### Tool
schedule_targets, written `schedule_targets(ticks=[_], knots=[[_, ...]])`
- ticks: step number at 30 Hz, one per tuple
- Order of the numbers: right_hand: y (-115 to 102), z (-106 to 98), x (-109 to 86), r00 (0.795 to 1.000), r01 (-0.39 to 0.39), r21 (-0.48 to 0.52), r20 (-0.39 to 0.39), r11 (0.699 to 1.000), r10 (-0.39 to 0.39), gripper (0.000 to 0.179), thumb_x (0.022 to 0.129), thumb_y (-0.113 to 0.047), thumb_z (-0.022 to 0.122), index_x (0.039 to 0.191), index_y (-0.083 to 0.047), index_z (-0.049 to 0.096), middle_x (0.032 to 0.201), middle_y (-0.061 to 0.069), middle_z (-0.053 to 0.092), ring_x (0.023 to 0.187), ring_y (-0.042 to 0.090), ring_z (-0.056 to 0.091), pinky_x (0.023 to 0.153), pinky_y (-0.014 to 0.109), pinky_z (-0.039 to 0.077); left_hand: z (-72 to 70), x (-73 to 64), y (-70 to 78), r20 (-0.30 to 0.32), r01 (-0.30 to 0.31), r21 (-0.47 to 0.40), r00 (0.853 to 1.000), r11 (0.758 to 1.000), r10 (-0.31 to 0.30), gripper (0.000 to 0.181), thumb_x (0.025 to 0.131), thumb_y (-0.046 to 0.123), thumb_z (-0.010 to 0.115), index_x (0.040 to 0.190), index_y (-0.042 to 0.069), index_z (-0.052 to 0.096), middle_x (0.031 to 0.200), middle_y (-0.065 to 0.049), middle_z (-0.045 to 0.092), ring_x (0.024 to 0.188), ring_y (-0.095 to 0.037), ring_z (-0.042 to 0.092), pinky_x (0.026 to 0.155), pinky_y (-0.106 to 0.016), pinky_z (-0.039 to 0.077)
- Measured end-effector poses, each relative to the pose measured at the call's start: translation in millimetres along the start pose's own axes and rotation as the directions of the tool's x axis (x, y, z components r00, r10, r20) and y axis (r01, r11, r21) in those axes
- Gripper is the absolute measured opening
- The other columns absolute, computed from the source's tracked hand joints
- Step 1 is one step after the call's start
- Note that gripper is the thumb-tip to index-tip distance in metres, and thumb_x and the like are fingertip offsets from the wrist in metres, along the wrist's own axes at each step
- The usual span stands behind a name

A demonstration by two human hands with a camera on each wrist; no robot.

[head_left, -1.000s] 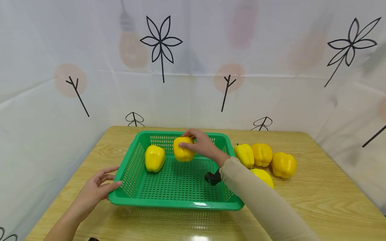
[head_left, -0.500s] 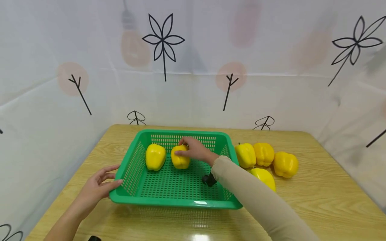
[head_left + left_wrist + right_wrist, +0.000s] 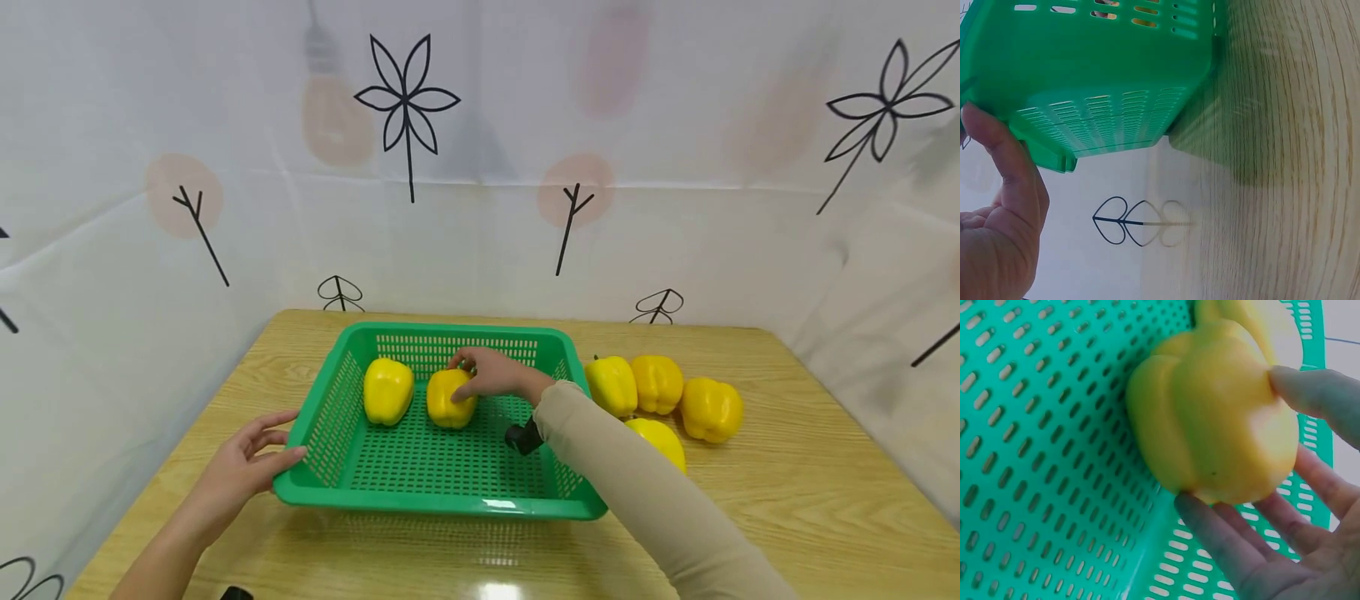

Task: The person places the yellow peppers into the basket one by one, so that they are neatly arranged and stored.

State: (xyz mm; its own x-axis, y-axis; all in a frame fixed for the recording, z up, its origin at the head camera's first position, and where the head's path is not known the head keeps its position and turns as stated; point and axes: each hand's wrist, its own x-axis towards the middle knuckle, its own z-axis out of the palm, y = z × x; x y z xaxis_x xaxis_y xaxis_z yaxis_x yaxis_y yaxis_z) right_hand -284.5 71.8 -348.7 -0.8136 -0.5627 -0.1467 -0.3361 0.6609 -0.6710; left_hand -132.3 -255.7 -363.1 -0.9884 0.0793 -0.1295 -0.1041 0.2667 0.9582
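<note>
A green plastic basket stands on the wooden table. My left hand holds its left rim, the thumb lying over the edge. In the left wrist view, a bent finger touches the rim from outside. Inside the basket, a yellow bell pepper sits on the floor, near the back. My right hand has thumb and fingers around it. The right wrist view shows the thumb and fingertips touching opposite sides of this pepper. Another yellow bell pepper stands to its left.
Several yellow bell peppers lie on the table right of the basket, one partly hidden by the right sleeve. A black wrist device hangs under the right wrist. A patterned white cloth stands behind the table.
My right hand has lowered the bell pepper to the basket floor, and its thumb has shifted right on the pepper. My left hand stays at the rim.
</note>
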Motion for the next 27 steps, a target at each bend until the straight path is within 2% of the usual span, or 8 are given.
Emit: schedule_targets(ticks=[8, 16, 27], knots=[[-4.3, 4.0, 2.8, 0.998, 0.063, -0.028, -0.014, 0.998, -0.063, 0.048, 0.082, -0.024, 0.073, 0.124, -0.010, 0.056, 0.122, 0.011, 0.053, 0.106, 0.024, 0.052, 0.085, 0.035, 0.046, 1.0, -0.9, 2.4, -0.008, 0.007, 0.001, 1.000, 1.000, -0.007, 0.062, 0.090, 0.022, 0.063, 0.141, 0.008, 0.032, 0.114, -0.017, 0.046, 0.085, -0.019, 0.061, 0.065, -0.039, 0.053], [-6.6, 7.1, 6.5, 0.996, 0.076, -0.047, -0.044, 0.996, -0.078, 0.047, 0.085, -0.025, 0.071, 0.127, -0.010, 0.055, 0.124, 0.010, 0.053, 0.112, 0.024, 0.049, 0.091, 0.037, 0.043, 1.8, -1.0, 1.4, -0.008, 0.002, 0.000, 1.000, 1.000, -0.002, 0.062, 0.090, 0.022, 0.064, 0.141, 0.007, 0.031, 0.113, -0.017, 0.046, 0.085, -0.019, 0.062, 0.066, -0.039, 0.053], [-15.5, -8.3, -3.7, 0.980, 0.135, 0.016, -0.149, 0.991, -0.132, 0.045, 0.085, -0.014, 0.070, 0.126, -0.007, 0.054, 0.125, 0.011, 0.052, 0.110, 0.028, 0.052, 0.087, 0.036, 0.046, 1.7, -0.8, 1.2, -0.009, 0.007, 0.002, 1.000, 1.000, -0.006, 0.062, 0.090, 0.022, 0.064, 0.141, 0.008, 0.032, 0.113, -0.016, 0.046, 0.085, -0.018, 0.061, 0.066, -0.039, 0.053]])
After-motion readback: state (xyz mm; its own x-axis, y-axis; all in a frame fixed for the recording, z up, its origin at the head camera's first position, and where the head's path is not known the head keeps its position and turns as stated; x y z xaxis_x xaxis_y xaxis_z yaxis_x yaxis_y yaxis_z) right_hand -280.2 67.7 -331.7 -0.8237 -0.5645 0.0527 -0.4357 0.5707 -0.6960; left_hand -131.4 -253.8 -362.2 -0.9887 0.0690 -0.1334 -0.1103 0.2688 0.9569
